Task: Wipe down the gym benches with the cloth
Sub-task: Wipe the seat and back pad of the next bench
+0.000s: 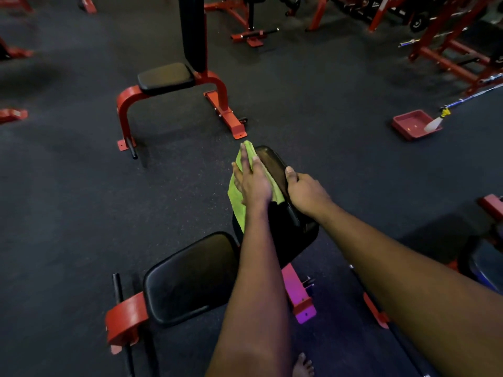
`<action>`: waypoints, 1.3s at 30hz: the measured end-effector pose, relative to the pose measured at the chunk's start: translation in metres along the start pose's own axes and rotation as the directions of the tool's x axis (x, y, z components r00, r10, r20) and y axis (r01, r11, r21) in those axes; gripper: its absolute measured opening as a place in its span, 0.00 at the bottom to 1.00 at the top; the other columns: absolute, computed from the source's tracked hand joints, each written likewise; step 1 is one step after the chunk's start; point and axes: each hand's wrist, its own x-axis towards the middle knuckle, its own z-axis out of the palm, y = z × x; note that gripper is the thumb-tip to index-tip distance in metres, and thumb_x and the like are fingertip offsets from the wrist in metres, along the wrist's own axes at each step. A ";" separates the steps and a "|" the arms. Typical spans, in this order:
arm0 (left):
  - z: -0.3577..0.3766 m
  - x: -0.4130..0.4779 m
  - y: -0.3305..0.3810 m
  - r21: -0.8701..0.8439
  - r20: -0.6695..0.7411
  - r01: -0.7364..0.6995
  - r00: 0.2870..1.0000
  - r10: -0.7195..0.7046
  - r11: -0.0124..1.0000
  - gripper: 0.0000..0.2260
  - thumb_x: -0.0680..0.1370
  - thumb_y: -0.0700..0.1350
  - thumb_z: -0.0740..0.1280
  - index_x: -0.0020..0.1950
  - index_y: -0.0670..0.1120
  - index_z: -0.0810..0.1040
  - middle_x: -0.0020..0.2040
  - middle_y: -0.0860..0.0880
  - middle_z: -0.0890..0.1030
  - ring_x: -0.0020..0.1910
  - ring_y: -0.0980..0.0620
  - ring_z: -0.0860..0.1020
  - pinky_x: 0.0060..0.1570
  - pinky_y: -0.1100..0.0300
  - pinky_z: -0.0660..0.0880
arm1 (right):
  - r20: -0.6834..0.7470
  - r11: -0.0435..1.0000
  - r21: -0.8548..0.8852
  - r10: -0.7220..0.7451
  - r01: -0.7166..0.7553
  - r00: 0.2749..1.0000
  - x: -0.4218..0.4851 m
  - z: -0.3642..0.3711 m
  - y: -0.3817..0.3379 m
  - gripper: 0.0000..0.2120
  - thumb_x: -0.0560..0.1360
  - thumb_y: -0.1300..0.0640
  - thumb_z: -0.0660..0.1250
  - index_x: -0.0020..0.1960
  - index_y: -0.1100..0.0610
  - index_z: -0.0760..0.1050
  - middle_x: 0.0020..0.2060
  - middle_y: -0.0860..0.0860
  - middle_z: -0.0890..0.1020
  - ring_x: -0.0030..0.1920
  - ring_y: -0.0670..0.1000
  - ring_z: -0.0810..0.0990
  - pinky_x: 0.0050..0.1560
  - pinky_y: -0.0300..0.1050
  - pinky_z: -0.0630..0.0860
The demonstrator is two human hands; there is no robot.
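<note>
A red-framed gym bench stands right below me, with a black seat pad (190, 278) and an upright black backrest (275, 164). My left hand (253, 180) lies flat, fingers straight, pressing a green cloth (236, 202) against the left face of the backrest near its top. The cloth hangs down under my palm. My right hand (302, 191) grips the right edge of the backrest, thumb over the top.
A second red bench (166, 77) with black pads stands ahead on the dark rubber floor. At the right, a spray bottle (435, 122) rests on a red tray (411, 125). Red racks and barbells line the far right. My bare foot (303, 365) is below.
</note>
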 end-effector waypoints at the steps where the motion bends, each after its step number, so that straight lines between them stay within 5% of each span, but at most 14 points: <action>1: 0.000 0.001 0.000 -0.003 -0.002 0.003 1.000 -0.003 1.000 0.21 0.85 0.53 0.51 0.78 0.65 0.53 0.81 0.50 0.51 0.79 0.48 0.48 0.73 0.44 0.48 | 0.014 1.000 0.018 0.008 -0.008 1.000 0.001 0.000 -0.002 0.30 0.83 0.39 0.44 0.68 0.56 0.73 0.66 0.61 0.76 0.67 0.62 0.73 0.65 0.54 0.68; 8: 0.004 -0.066 -0.048 -0.019 0.026 -0.213 0.977 0.214 0.977 0.22 0.85 0.54 0.51 0.78 0.66 0.50 0.81 0.54 0.46 0.78 0.58 0.42 0.73 0.51 0.46 | -0.053 0.999 0.025 -0.027 0.028 0.998 0.000 0.003 0.000 0.29 0.84 0.41 0.44 0.65 0.58 0.76 0.62 0.61 0.79 0.63 0.62 0.76 0.60 0.53 0.70; 18: 0.001 0.010 0.004 0.015 0.003 0.004 1.000 -0.004 1.000 0.20 0.85 0.52 0.50 0.78 0.64 0.56 0.81 0.49 0.51 0.79 0.48 0.48 0.73 0.45 0.49 | -0.110 0.998 0.027 -0.048 0.051 0.993 -0.003 0.004 0.000 0.29 0.84 0.42 0.46 0.61 0.59 0.77 0.60 0.62 0.79 0.60 0.62 0.76 0.59 0.54 0.71; 24: 0.003 -0.056 -0.037 -0.024 0.029 -0.158 0.987 0.159 0.987 0.22 0.85 0.53 0.50 0.78 0.64 0.50 0.81 0.53 0.47 0.79 0.54 0.43 0.74 0.49 0.43 | -0.106 0.998 0.033 -0.055 0.059 0.993 -0.003 0.005 0.000 0.29 0.84 0.41 0.46 0.63 0.59 0.77 0.60 0.61 0.79 0.61 0.62 0.76 0.60 0.53 0.70; 31: 0.002 -0.007 -0.019 -0.019 0.011 -0.046 0.999 0.046 0.999 0.21 0.85 0.51 0.48 0.79 0.61 0.51 0.81 0.52 0.50 0.79 0.51 0.46 0.73 0.47 0.45 | -0.111 0.998 0.027 -0.052 0.055 0.992 0.000 0.006 0.002 0.29 0.84 0.40 0.46 0.60 0.59 0.77 0.57 0.60 0.80 0.57 0.62 0.77 0.57 0.54 0.72; 34: -0.005 0.030 -0.007 -0.031 0.027 0.041 0.999 -0.041 0.999 0.21 0.85 0.52 0.47 0.79 0.60 0.56 0.81 0.51 0.53 0.79 0.47 0.48 0.74 0.44 0.47 | -0.100 0.998 0.029 -0.046 0.049 0.994 0.000 0.006 0.003 0.27 0.84 0.40 0.46 0.53 0.56 0.77 0.47 0.55 0.78 0.48 0.56 0.75 0.48 0.50 0.69; 39: 0.000 -0.001 -0.027 -0.086 0.005 -0.056 0.998 0.056 0.995 0.21 0.85 0.52 0.47 0.80 0.59 0.51 0.81 0.54 0.50 0.79 0.52 0.46 0.74 0.50 0.44 | -0.116 0.998 0.015 -0.067 0.069 0.991 -0.001 0.007 0.002 0.28 0.84 0.41 0.46 0.56 0.59 0.78 0.51 0.58 0.80 0.50 0.59 0.76 0.48 0.49 0.68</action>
